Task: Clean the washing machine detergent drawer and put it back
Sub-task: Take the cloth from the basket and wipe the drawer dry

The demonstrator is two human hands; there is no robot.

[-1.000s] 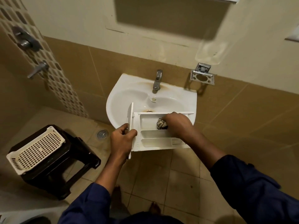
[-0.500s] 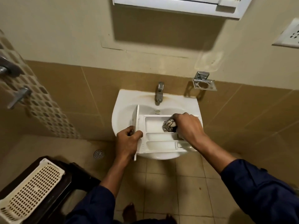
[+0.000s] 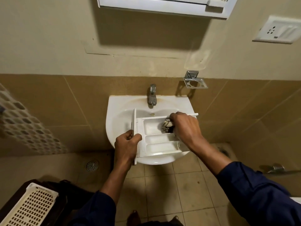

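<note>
So, two hands on the job here. The left hand (image 3: 127, 145) is curled around the lower end of the drawer's upright front panel, thumb on one side and fingers on the other. The right hand (image 3: 185, 126) is bunched around one wadded cloth (image 3: 166, 126), light with dark markings, pushed into the right end of the biggest compartment.

The detergent drawer (image 3: 160, 145) is white and lies across the sink (image 3: 116, 111) mid-frame, front panel to the left. Can't tell if it's resting on the rim. I count three compartments: one big one, two narrow ones below it.

Just above is one chrome tap (image 3: 152, 95), with one chrome holder (image 3: 195, 80) on the wall to its right. There's one socket plate (image 3: 276, 31) upper right and one white cabinet (image 3: 162, 5) along the top edge. Lower left has one cream perforated basket (image 3: 29, 207) on one dark stool (image 3: 68, 191), plus one round floor drain (image 3: 92, 165).
</note>
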